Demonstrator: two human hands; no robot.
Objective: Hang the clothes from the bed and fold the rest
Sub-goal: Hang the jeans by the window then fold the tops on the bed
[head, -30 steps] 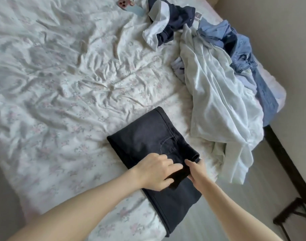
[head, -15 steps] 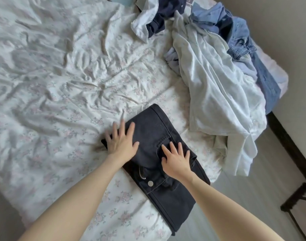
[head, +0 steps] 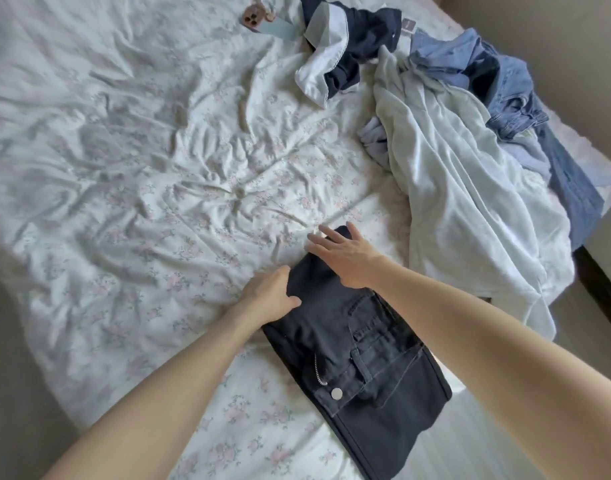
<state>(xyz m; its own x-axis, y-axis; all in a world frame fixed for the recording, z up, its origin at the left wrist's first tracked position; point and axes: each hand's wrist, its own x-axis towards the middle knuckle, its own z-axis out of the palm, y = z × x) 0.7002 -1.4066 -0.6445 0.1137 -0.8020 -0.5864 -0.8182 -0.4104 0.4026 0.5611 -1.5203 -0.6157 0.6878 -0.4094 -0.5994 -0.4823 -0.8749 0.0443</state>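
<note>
Both hands have shifted toward the far end of the folded black jeans (head: 363, 348) since half a second ago, when they lay flat on the middle of the bundle. Now the right hand (head: 342, 254) rests on the far end of the jeans with its fingers straight and spread, palm down, holding nothing. The left hand (head: 269, 296) sits at the left side of the bundle, its fingers seemingly tucked under the cloth and the thumb on top, so it grips that edge. The jeans lie folded at the near edge of the bed (head: 124, 188), with the waistband, metal button and zip facing up and the near end hanging a little past the mattress edge.

Toward the right edge of the bed a pale shirt (head: 470, 209) lies crumpled and drapes over the side, with blue denim clothes (head: 515, 98) heaped behind it near the far right corner. Just left of that pile lies a navy and white garment (head: 345, 43). A phone (head: 255, 22) rests on the floral sheet near the far edge.
</note>
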